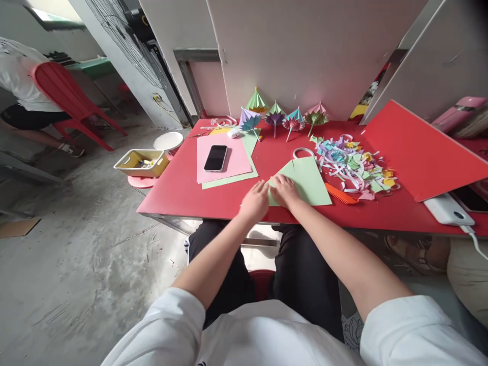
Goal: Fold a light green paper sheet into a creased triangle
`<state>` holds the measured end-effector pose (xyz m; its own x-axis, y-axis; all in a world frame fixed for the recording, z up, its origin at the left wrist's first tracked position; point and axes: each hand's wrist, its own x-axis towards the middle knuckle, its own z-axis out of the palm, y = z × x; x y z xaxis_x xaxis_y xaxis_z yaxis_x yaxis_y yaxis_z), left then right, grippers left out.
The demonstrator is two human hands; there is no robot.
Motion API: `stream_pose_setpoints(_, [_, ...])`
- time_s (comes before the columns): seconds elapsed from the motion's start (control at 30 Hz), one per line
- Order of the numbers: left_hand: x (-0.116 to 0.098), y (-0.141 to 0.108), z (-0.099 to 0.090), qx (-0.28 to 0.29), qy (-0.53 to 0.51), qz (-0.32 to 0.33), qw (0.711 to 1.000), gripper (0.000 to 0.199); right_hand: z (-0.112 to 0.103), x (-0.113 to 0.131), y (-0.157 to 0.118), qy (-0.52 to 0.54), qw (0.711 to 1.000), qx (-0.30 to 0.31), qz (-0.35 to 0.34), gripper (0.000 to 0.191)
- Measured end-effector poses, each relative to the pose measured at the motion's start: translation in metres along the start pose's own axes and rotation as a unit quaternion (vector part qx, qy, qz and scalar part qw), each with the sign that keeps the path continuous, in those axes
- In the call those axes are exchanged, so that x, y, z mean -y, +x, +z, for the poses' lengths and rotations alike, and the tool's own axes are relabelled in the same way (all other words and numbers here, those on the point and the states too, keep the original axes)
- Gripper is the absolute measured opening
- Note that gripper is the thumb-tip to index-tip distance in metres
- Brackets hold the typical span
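A light green sheet of paper [310,180] lies on the table in front of me, with a slanted edge at its upper left. My right hand [285,192] rests on its left part, fingers stretched out and pressing down. At the paper's left edge, my left hand [256,201] has its fingers close together and bent onto the edge, almost touching the right fingertips. What lies under the left fingers is hidden. White-handled scissors [304,152] lie just behind the paper, and an orange utility knife [341,194] lies against its right side.
Several small paper umbrellas [275,118] stand at the back. A phone [215,158] lies on pink paper [238,160] at left. Paper scraps [356,165] are heaped at right, near a red board [423,152] and white power bank [450,208]. A yellow basket [131,168] sits beyond the left edge.
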<state>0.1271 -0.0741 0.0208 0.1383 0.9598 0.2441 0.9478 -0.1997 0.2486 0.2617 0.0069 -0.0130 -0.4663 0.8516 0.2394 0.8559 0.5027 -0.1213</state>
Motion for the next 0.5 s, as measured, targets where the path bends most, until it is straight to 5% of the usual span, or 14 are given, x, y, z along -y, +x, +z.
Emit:
stream_pose_setpoints(0.17, [-0.028, 0.016, 0.032, -0.012, 0.007, -0.036, 0.999, 0.031, 0.001, -0.001, 0.000, -0.007, 1.000, -0.003, 0.002, 0.039])
stream_pose_setpoints(0.5, [-0.022, 0.014, 0.034, -0.011, 0.026, -0.034, 0.999, 0.030, -0.005, 0.001, -0.001, 0.000, 1.000, 0.007, -0.007, 0.033])
